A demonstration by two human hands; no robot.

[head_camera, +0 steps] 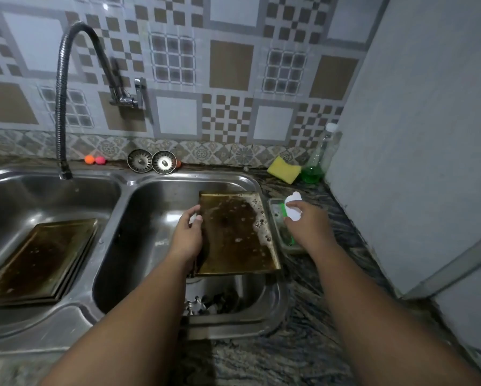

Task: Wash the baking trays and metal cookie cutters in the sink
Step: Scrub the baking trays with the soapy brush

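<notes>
A dark, greasy baking tray (235,232) with soap bubbles along its right side lies tilted over the right sink basin (150,218). My left hand (187,235) grips the tray's left edge. My right hand (306,221) holds a foamy green scrubber (286,210) over a small dish (282,232) on the counter. Other dark baking trays (38,260) lie stacked in the left basin (24,196). Metal cookie cutters (205,302) lie at the bottom of the right basin, partly hidden under the tray.
A flexible faucet (62,107) arches over the left basin. Two sink strainers (151,161), small orange and pink balls (94,160), a yellow sponge (283,169) and a green soap bottle (316,162) stand along the backsplash. A grey wall (414,135) closes the right side.
</notes>
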